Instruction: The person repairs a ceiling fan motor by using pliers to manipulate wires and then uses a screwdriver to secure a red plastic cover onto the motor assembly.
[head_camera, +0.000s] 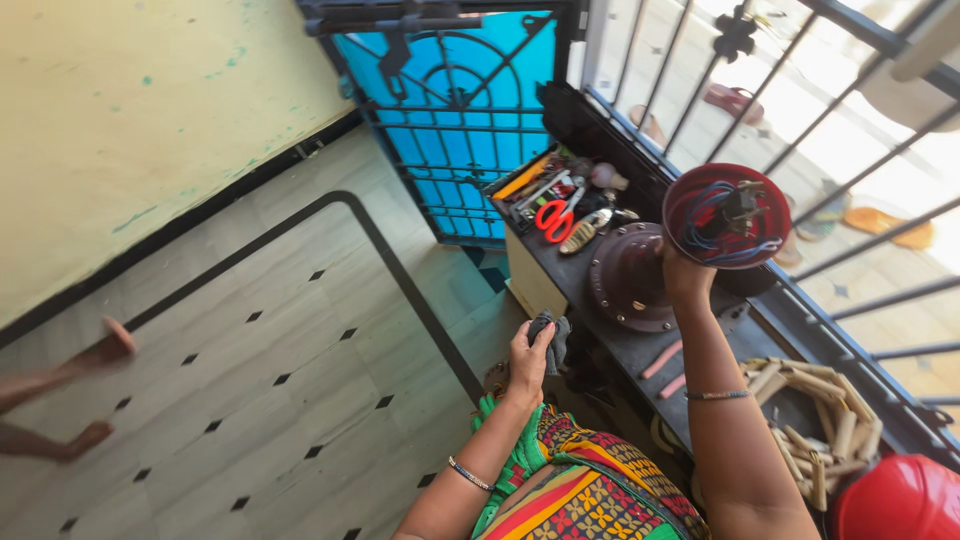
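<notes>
Grey tiled floor (250, 340) with small black diamonds fills the left of the view; another person's bare feet (85, 390) show at its far-left edge, well apart from you.

Your left hand (530, 355) sits low, near the front edge of the dark surface (640, 345). Its fingers are curled shut around a grey rag (553, 335), bunched in the grip.

Behind and to the right, at the far end of the surface, an open tool tray (560, 195) holds red-handled scissors (553, 217) among mixed hand tools.

Right of centre, a dark maroon fan motor (628, 275) stands on the surface, tilted, its broad face turned towards you.

Your right hand (688, 275) is raised just beside it. Its fingers are closed under a maroon cup (727, 215), held up with the open mouth facing you; a tangle of blue and red wires (715, 220) and a small dark part lie inside. Exactly how the fingers wrap the cup's back is hidden.

The cup lies up and right of the rag, well apart from it. The right hand has it; the left is the farther one, and the motor stands between the two.

Further right, a heap of pale wooden pegs (815, 420), then a red helmet (900, 500) at the corner. Iron window bars (800, 150) run behind.
</notes>
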